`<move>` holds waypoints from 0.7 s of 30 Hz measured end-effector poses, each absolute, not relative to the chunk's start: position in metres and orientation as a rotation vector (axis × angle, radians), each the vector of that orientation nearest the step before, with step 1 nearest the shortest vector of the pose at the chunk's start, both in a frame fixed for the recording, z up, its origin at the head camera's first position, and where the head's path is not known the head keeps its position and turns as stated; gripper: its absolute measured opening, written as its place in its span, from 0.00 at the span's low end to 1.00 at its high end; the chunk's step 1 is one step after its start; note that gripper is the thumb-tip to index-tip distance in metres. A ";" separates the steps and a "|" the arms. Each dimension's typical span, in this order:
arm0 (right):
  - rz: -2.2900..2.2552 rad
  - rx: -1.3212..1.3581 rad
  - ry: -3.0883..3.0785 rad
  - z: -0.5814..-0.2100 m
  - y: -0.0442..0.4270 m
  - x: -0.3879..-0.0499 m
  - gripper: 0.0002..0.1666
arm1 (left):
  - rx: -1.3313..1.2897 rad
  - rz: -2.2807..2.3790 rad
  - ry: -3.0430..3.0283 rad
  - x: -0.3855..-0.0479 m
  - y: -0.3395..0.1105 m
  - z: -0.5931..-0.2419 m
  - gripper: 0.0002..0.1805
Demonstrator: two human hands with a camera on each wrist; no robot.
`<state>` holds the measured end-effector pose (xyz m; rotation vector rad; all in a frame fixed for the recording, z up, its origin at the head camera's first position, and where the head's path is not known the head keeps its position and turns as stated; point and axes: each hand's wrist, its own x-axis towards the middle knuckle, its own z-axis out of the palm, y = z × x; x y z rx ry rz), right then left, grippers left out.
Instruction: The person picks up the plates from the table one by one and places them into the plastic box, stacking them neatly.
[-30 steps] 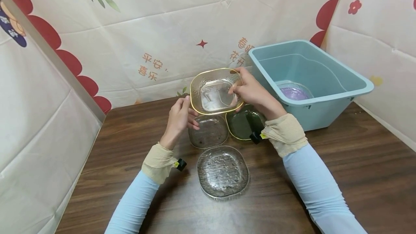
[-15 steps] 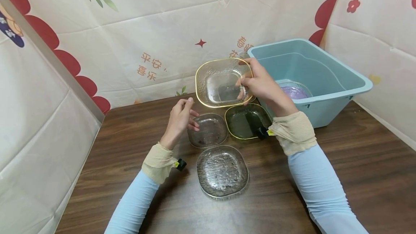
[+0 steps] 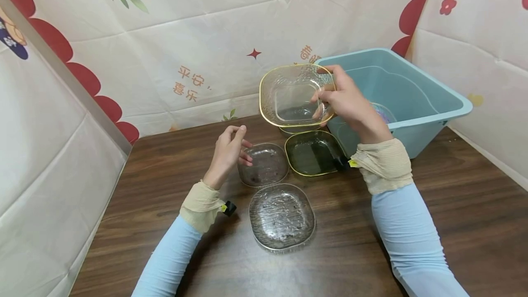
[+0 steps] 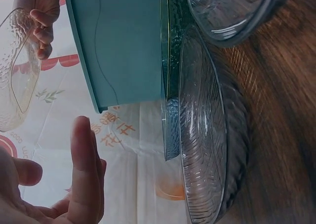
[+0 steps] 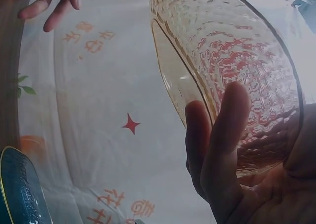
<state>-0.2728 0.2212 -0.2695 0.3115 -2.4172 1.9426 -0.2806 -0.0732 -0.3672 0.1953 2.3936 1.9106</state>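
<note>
My right hand (image 3: 350, 100) grips a clear, pale-yellow plastic bowl (image 3: 270, 97) with a gold rim by its right side. The bowl is raised above the back of the table, tilted, and its pebbled wall (image 5: 247, 56) shows in the right wrist view. My left hand (image 3: 227, 152) is in the air with relaxed fingers, holding nothing, near a small smoky-grey bowl (image 3: 266, 166). Beside that stands a dark green bowl (image 3: 309, 155) with a yellow rim. Nearer me is a larger grey ribbed bowl (image 3: 282, 217). Another rimmed bowl lies behind the green one, mostly hidden by the raised bowl.
A light blue tub (image 3: 429, 120) stands at the back right, behind my right hand. Inside it lies a clear container with something purple (image 3: 384, 112), partly hidden by that hand. A printed cloth (image 3: 165, 49) hangs along the back of the wooden table (image 3: 165, 164).
My right hand has carried the clear bowl up and to the right, away from my left hand, uncovering more of the green bowl. The left hand has stayed nearly still.
</note>
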 end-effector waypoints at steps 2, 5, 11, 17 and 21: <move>1.943 0.314 -2.409 -0.270 0.223 -0.273 0.32 | 0.192 1.913 2.395 -0.280 -0.074 -0.367 0.26; 1.937 0.300 -2.395 -0.270 0.226 -0.272 0.32 | 0.186 1.917 2.404 -0.280 -0.074 -0.366 0.25; 1.932 0.277 -2.371 -0.268 0.233 -0.272 0.31 | 0.166 1.919 2.400 -0.280 -0.074 -0.364 0.25; 1.935 0.268 -2.353 -0.266 0.241 -0.272 0.31 | 0.168 1.915 2.384 -0.280 -0.074 -0.365 0.24; 1.934 0.267 -2.342 -0.264 0.243 -0.271 0.32 | 0.162 1.913 2.393 -0.280 -0.075 -0.365 0.24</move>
